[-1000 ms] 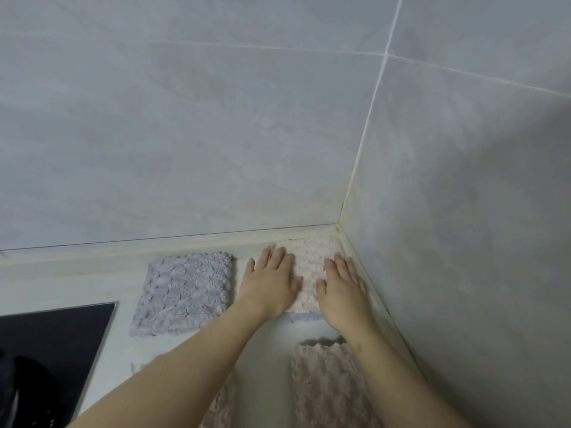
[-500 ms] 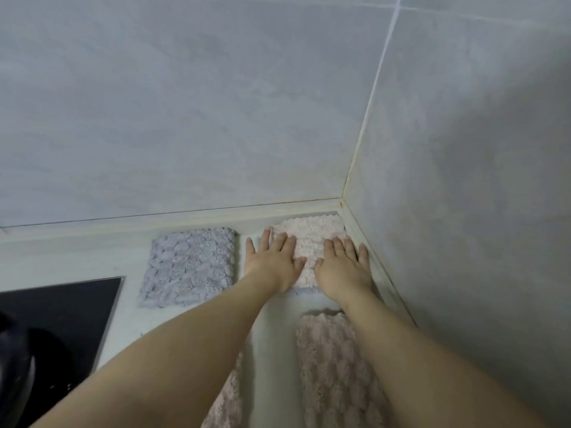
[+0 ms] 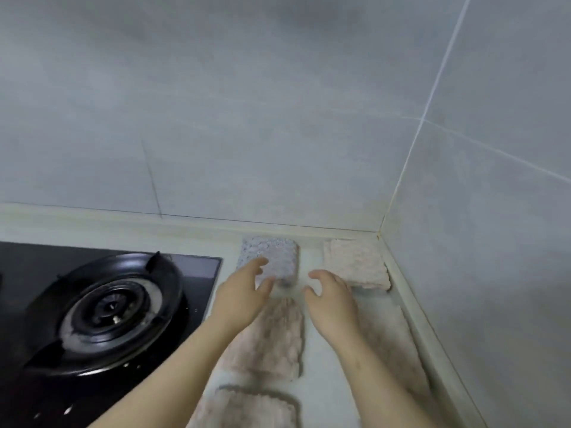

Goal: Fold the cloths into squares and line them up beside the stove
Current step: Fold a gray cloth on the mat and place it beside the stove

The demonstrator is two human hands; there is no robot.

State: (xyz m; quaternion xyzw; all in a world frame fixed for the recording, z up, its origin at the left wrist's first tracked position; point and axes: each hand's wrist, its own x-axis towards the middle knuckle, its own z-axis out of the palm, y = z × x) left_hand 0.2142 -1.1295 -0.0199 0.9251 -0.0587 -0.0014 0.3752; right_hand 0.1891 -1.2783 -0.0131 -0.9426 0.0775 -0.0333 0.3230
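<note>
Both hands have come off the pink cloth (image 3: pixel 355 264) and drawn back toward me, and the view has swung left, so the stove (image 3: pixel 108 304) now fills the lower left of the frame. I see the left hand (image 3: pixel 241 298) at centre, fingers loosely spread and slightly bent, holding nothing; its fingertips overlap the near edge of the grey cloth (image 3: pixel 272 254), though I cannot tell whether they touch it. The right hand (image 3: pixel 332 304) is just to its right, fingers relaxed and a little curled, also holding nothing, over the counter (image 3: pixel 310 257) between the two folded cloths. The grey cloth lies folded square just right of the stove. The pink cloth lies folded in the corner where the walls (image 3: pixel 278 118) meet, right of centre. A third cloth (image 3: pixel 278 338) lies below the left hand, a fourth (image 3: pixel 395 341) runs along the right wall under the right forearm, and a fifth (image 3: pixel 253 409) sits at the bottom edge.
</note>
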